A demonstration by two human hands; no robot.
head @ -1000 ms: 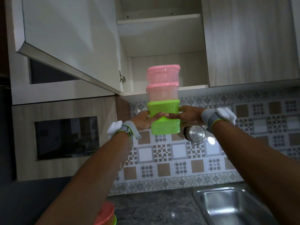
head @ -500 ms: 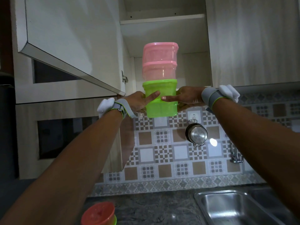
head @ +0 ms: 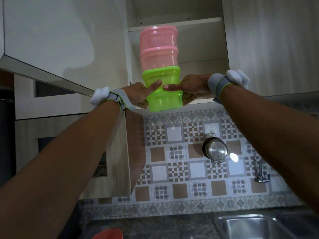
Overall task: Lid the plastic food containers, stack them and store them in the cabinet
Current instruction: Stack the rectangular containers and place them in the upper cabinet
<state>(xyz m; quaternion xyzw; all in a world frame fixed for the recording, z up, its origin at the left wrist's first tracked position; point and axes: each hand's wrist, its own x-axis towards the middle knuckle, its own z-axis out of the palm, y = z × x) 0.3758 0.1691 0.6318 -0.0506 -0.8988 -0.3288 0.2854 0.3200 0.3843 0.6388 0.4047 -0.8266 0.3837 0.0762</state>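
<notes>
Storing step: left hand (head: 138,94) and right hand (head: 189,85) clasp the stacked pink and green lidded plastic containers (head: 161,69) at the open cabinet's lower shelf (head: 198,103), twelve o'clock; next, likely slide inward.

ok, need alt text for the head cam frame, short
Both hands, left hand and right hand, hold a stack of four lidded containers, two green under two pink, at the open cabinet. Below are a patterned tile wall, a hanging steel pot and a sink.
</notes>
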